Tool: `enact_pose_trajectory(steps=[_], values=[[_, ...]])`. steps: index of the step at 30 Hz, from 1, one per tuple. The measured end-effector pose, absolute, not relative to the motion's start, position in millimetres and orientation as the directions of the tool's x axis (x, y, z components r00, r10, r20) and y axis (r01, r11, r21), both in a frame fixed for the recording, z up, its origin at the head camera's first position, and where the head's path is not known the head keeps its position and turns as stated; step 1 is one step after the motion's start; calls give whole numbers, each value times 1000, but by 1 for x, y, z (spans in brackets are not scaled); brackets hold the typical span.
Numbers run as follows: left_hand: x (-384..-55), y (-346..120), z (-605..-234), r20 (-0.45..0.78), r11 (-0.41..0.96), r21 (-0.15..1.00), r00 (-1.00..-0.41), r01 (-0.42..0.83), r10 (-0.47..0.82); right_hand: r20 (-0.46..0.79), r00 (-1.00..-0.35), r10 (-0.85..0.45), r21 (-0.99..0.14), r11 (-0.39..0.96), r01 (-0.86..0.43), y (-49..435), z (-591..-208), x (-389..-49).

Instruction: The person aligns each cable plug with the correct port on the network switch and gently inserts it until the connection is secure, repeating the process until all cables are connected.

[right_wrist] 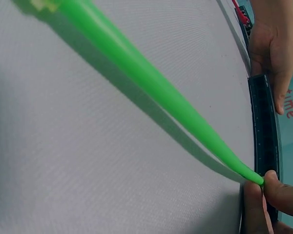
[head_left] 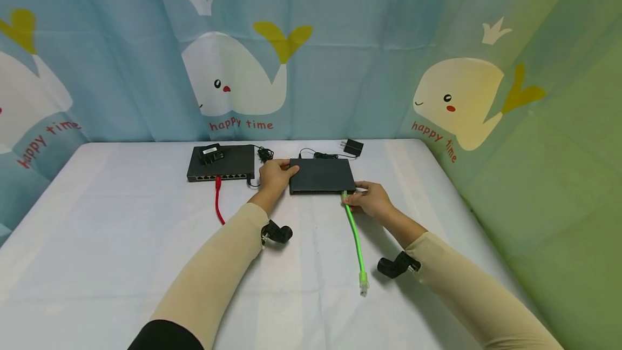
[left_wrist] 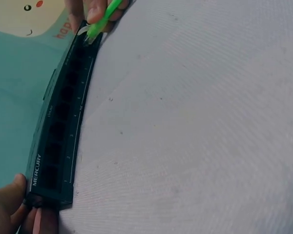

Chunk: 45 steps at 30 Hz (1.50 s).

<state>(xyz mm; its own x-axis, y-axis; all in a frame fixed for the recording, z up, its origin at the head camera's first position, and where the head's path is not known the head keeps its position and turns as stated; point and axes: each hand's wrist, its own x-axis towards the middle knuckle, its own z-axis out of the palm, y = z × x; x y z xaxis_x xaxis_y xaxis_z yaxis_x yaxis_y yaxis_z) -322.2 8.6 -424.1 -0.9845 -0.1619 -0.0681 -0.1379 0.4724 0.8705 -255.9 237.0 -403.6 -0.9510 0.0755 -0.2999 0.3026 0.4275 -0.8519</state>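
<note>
A black network switch [head_left: 322,175] marked MERCURY lies on the table with its row of ports toward me. My left hand [head_left: 275,180] grips its left end, the thumb on the top edge. At the right end, my right hand [head_left: 371,200] pinches the green network cable [head_left: 356,234] close to one plug. In the left wrist view that clear plug [left_wrist: 89,39] meets the endmost port; whether it is fully seated I cannot tell. The cable's other plug [head_left: 363,287] lies free on the white cloth nearer to me.
To the left, a second black switch [head_left: 238,162] has a red cable [head_left: 217,199] plugged into its front and a black power adapter [head_left: 211,154] on top. Another adapter [head_left: 353,147] with a thin cord lies behind the first switch. A whale-print curtain [head_left: 359,69] borders the table.
</note>
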Motion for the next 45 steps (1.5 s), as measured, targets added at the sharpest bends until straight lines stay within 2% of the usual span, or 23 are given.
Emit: enact_pose_trajectory(steps=[6, 15, 24, 31, 36, 39, 45], values=[[-322, 6, -422, -81, 448, 883, -985, -143, -155, -305, -950, 64, -864, 401, 305, 236, -399, -253], [-317, 3, -416, -104, 339, 929, -983, -150, -152, -321, -945, 67, -853, 414, 319, 235, -397, -253], [-315, -2, -410, -79, 362, 924, -987, -125, -138, -307, -948, 83, -870, 380, 315, 240, -388, -251], [-311, -17, -399, -28, 346, 937, -997, -51, -72, -294, -951, 92, -877, 370, 307, 243, -365, -252], [-306, -29, -384, 43, 400, 916, -999, 36, -8, -259, -964, 67, -904, 334, 266, 241, -353, -259], [-304, -34, -373, 87, 484, 871, -996, 89, 26, -195, -980, 49, -900, 387, 198, 237, -345, -264], [-301, -41, -353, 175, 740, 629, -971, 238, 163, 18, -999, -27, -797, 603, -31, 225, -327, -272]])
